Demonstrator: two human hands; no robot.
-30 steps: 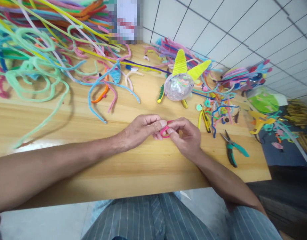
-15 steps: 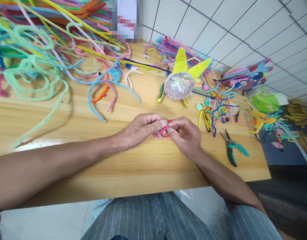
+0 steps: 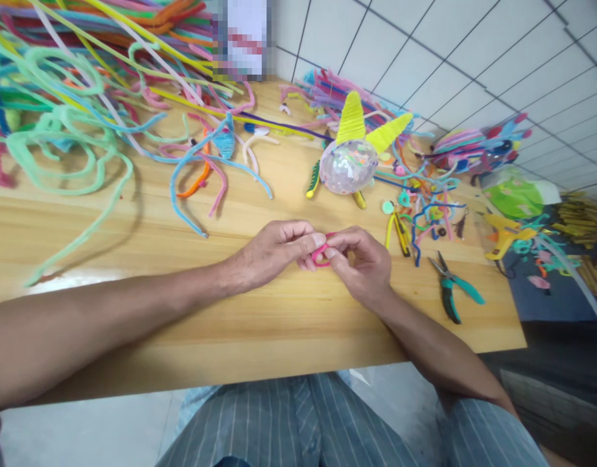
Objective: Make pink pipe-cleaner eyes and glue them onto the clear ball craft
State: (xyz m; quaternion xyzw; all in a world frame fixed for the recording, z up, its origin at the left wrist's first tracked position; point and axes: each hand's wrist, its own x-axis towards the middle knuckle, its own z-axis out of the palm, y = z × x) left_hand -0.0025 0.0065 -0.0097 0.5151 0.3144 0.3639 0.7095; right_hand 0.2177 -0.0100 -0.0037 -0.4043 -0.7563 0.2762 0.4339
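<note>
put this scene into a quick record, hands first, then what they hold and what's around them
left hand: left hand, grip closed on the pink loop
right hand: right hand, thumb and finger pinching the same loop
loop detail: mostly hidden by fingers
surface: wooden table
beyond the hands: clear ball with two yellow ear-shaped pieces
right side: pliers lying open; farther right, yellow glue gun
upper left: heap of colourful fuzzy stems
</note>
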